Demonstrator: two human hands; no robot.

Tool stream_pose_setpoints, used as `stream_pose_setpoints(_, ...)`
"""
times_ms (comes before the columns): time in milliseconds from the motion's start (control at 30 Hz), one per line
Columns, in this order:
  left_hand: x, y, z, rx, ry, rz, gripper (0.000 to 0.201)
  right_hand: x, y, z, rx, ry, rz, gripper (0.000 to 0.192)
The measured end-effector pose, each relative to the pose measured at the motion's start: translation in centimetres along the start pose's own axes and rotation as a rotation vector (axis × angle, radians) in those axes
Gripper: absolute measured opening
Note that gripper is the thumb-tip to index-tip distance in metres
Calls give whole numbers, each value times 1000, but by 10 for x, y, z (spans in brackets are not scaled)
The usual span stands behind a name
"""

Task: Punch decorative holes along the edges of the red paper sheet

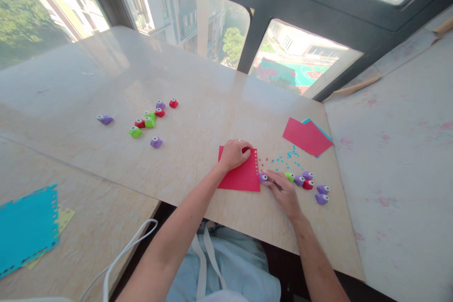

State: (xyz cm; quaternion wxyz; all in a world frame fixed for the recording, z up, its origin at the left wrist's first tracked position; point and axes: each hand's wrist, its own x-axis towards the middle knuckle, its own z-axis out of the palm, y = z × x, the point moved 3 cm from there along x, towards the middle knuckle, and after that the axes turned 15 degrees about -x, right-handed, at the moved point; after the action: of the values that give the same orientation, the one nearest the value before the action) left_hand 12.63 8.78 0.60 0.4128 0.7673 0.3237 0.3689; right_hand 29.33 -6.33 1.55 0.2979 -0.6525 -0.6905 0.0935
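Observation:
A red sheet of paper (242, 180) lies on the table in front of me, with a row of small punched holes down its right edge. My left hand (235, 153) rests on its upper part, fingers curled and holding the sheet at the top right. Between the thumb and fingers of my right hand (283, 192) is a purple craft punch (263, 177), set against the sheet's lower right edge. Right of that hand stand more punches, among them a green punch (289, 177), a red punch (308, 184) and several purple ones.
Blue paper bits (288, 155) and a few red ones are scattered beyond my right hand. Red cards (307, 137) overlap blue ones at the right. Several coloured punches (149, 122) stand at the left. A blue punched sheet (28, 226) and a white cable (127, 245) are nearer left.

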Motion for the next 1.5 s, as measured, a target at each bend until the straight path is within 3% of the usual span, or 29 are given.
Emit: stream_pose_setpoints(1500, -1, 0, 0, -17, 2, -1, 19, 5, -13, 5, -33, -61, -24, 27)
